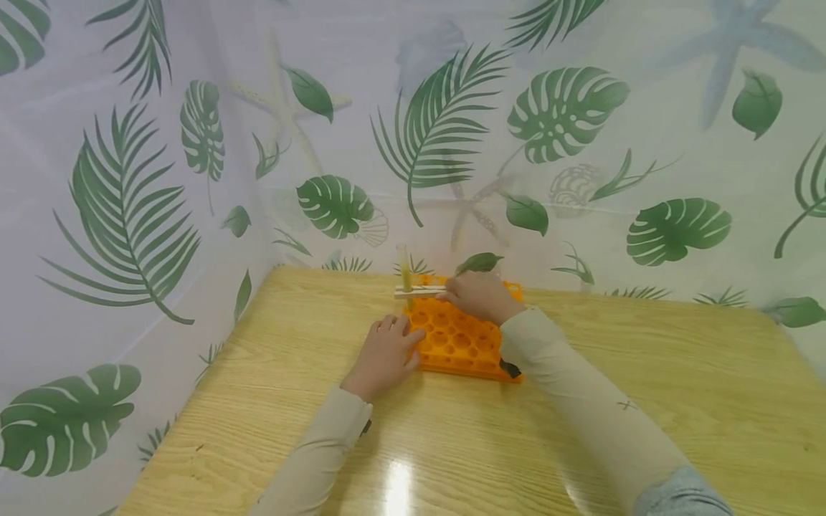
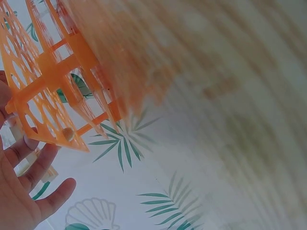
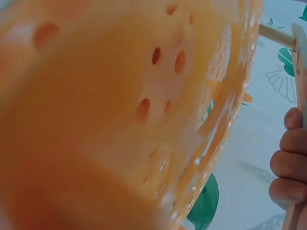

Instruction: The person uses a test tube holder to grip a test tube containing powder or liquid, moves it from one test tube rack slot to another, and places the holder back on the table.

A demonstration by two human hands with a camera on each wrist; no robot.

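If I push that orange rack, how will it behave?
The orange rack is probably light, given its many holes. Its straight, plastic-looking bars suggest stiffness. Broad and low, it would likely slide across the wood-grained table before tipping.

Head view looks down from six o'clock; both wrist views, very near, face twelve; all share the orange rack (image 1: pixel 451 337).

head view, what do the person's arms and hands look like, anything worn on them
The left hand and right hand are bare, without gloves. The left sleeve and right sleeve are long and pale cream. The right one has a small dark cross-like mark and grey-blue fabric higher up. A small dark piece shows by each cuff.
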